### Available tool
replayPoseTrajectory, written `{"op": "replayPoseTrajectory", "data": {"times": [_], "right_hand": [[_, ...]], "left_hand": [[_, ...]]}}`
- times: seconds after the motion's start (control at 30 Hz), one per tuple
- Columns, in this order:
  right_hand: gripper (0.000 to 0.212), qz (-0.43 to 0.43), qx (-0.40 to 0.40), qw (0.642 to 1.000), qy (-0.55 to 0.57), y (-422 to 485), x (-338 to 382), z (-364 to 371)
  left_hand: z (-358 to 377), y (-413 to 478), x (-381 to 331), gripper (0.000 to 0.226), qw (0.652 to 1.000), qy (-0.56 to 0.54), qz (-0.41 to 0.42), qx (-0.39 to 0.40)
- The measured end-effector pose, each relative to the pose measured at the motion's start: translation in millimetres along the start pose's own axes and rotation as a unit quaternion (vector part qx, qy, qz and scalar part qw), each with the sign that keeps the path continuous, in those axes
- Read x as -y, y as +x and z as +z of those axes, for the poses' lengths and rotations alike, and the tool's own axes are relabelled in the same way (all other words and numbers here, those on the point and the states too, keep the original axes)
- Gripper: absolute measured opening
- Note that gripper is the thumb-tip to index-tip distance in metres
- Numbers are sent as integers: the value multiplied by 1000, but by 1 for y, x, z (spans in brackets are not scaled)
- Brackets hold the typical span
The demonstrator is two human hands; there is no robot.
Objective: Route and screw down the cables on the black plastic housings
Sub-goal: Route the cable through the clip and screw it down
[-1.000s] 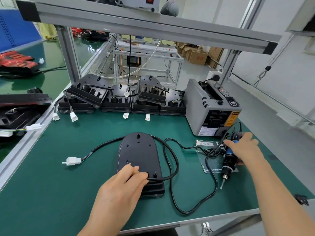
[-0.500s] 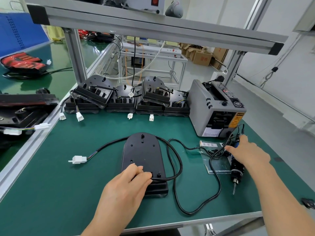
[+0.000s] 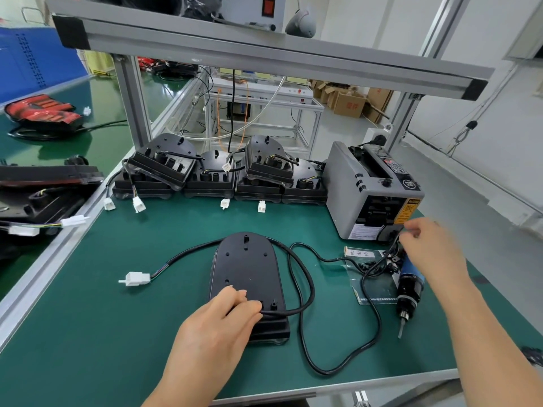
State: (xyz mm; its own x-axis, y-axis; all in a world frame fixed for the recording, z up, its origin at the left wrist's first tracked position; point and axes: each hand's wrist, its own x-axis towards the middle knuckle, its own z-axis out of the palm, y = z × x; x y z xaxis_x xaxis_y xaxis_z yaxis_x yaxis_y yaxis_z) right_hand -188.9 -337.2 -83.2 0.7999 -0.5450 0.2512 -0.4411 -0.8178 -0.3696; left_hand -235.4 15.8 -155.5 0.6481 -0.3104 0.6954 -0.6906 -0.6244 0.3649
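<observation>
My left hand (image 3: 223,321) lies fingers-down, pressing the cable (image 3: 304,292) onto the near end of the black housing (image 3: 246,259) at mid-bench, while my right hand (image 3: 432,254), blurred so its grip is unreadable, hovers over the screwdriver (image 3: 409,289).

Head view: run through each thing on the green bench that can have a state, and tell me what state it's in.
Flat black plastic housing: lying flat, near end under the left hand.
Black cable: looped loosely round the housing.
White connector plug: unplugged, lying loose.
Blue-and-black electric screwdriver: lying down, unheld.
Left hand: pressing the cable onto the housing.
Right hand: blurred, above the screwdriver; grip unclear.
</observation>
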Motion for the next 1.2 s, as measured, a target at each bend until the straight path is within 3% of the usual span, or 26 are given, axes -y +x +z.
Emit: {"op": "replayPoseTrajectory", "data": {"times": [0.07,0.13,0.23,0.37,0.53,0.67,0.97,1.2], "right_hand": [[21,6,-30,988,152,4,6,1],[13,66,8,952,299,10,12,4],[5,152,60,905,394,21,17,8],[11,227,80,870,430,35,20,13],[16,246,92,837,480,41,23,17],[17,249,79,834,485,42,26,21],[18,284,38,804,521,42,30,28],[23,263,1,821,506,41,38,29]], "left_hand": [[1,-1,1,24,1000,-2,4,-1],[1,-1,1,23,1000,-3,6,-1],[2,-1,2,22,1000,-3,9,-2],[3,-2,3,22,1000,-1,14,-4],[3,-1,2,14,1000,-14,13,-9],[2,-1,2,6,999,-25,15,-14],[2,-2,2,13,1000,-18,9,-6],[2,-2,4,15,1000,-17,13,-2]]}}
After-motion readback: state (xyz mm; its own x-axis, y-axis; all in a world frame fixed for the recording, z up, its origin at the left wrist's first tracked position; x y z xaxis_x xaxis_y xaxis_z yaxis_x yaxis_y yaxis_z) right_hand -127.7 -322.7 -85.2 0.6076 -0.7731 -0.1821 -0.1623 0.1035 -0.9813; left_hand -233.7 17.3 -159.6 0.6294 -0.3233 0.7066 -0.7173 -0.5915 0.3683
